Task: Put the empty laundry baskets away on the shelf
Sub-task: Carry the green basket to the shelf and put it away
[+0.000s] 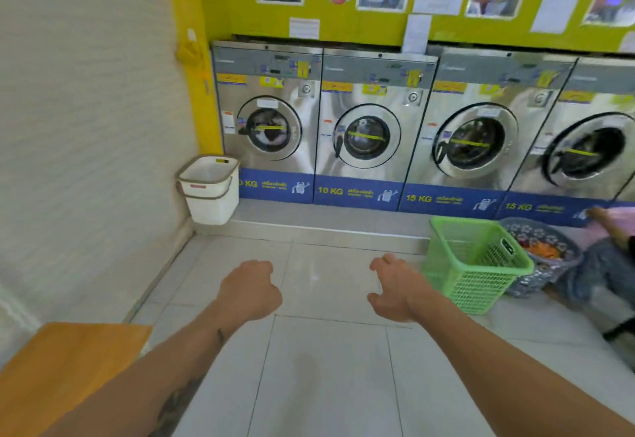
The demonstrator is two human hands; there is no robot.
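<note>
An empty green mesh laundry basket (476, 261) stands on the tiled floor at the right, just right of my right hand (395, 287). That hand is open, fingers curled loosely, holding nothing. An empty white basket (210, 189) with a brown rim sits on the raised step in the left corner, against the wall. My left hand (250, 289) hovers over the floor in a loose fist, with nothing in it. Both hands are apart from the baskets. No shelf is in view.
A row of steel front-loading washers (364, 134) lines the far wall on a low step (326, 222). A patterned basket (546, 247) full of clothes sits behind the green one, beside a crouching person (611, 230). A wooden bench (65, 371) is at lower left.
</note>
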